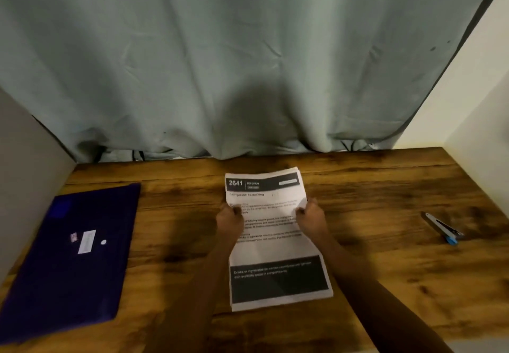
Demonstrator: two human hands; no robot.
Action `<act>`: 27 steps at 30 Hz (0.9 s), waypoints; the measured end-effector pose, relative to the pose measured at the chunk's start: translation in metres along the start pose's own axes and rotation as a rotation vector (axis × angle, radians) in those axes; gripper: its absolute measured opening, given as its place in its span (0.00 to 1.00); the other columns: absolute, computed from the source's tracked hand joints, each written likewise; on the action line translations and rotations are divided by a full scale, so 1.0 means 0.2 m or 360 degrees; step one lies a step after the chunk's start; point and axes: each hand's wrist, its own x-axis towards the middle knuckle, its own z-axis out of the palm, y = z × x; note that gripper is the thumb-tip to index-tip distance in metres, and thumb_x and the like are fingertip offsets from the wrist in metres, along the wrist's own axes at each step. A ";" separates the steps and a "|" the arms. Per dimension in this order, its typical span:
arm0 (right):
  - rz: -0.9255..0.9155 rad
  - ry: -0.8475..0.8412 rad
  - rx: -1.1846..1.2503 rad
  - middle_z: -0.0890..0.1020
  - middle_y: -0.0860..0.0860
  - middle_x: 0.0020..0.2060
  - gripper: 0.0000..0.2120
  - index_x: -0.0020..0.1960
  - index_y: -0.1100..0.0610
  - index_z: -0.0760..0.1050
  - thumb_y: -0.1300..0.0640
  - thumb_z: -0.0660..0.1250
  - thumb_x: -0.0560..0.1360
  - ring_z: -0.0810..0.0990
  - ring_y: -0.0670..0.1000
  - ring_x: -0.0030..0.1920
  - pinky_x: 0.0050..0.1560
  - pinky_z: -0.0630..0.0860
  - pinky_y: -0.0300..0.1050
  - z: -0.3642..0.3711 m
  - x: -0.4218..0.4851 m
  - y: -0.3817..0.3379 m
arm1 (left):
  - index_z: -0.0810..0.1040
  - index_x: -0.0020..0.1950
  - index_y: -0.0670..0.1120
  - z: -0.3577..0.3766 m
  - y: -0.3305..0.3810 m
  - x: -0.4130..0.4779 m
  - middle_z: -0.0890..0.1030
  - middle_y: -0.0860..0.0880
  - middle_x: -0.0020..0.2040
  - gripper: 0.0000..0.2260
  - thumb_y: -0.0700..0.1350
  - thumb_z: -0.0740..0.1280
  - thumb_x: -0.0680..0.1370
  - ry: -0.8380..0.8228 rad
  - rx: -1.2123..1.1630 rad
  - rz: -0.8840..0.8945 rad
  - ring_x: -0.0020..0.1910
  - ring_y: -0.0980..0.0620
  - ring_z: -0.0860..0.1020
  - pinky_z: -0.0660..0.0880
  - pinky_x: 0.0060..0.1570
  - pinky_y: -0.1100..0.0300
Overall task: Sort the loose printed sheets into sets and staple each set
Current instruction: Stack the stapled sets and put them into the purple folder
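Observation:
A stack of printed sheets (pixel 275 248) lies in the middle of the wooden table (pixel 385 270); the top sheet has a black header reading "2641" and a black block near its bottom. My left hand (pixel 230 219) grips the stack's left edge with curled fingers. My right hand (pixel 311 217) grips the right edge the same way. A stapler (pixel 442 228) with a blue end lies on the table far to the right, apart from both hands.
A dark blue folder (pixel 74 256) with white labels lies flat at the left. A grey-green curtain (pixel 248 63) hangs behind the table's far edge. Walls close in on the left and right sides.

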 end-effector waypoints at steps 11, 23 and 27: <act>-0.0133 -0.0037 -0.0509 0.68 0.58 0.67 0.27 0.71 0.58 0.59 0.49 0.63 0.78 0.68 0.58 0.66 0.65 0.69 0.54 0.13 -0.01 0.22 | 0.67 0.64 0.39 0.03 -0.25 0.02 0.74 0.41 0.61 0.18 0.49 0.62 0.80 0.0133 0.0467 0.0042 0.60 0.42 0.74 0.75 0.56 0.50; -0.1634 -0.1098 -0.1402 0.44 0.49 0.76 0.38 0.77 0.53 0.48 0.34 0.55 0.76 0.33 0.49 0.73 0.68 0.30 0.52 0.15 -0.45 0.37 | 0.51 0.77 0.44 0.11 -0.03 0.27 0.52 0.44 0.78 0.28 0.54 0.56 0.82 -0.0376 0.1088 0.0795 0.77 0.44 0.50 0.49 0.74 0.50; -0.1719 -0.1049 -0.1562 0.62 0.52 0.74 0.36 0.75 0.54 0.58 0.32 0.48 0.75 0.58 0.52 0.74 0.71 0.51 0.53 0.22 -0.42 0.44 | 0.49 0.78 0.44 0.14 -0.02 0.31 0.51 0.44 0.78 0.30 0.57 0.54 0.81 -0.0461 0.1257 0.0730 0.77 0.43 0.49 0.46 0.75 0.48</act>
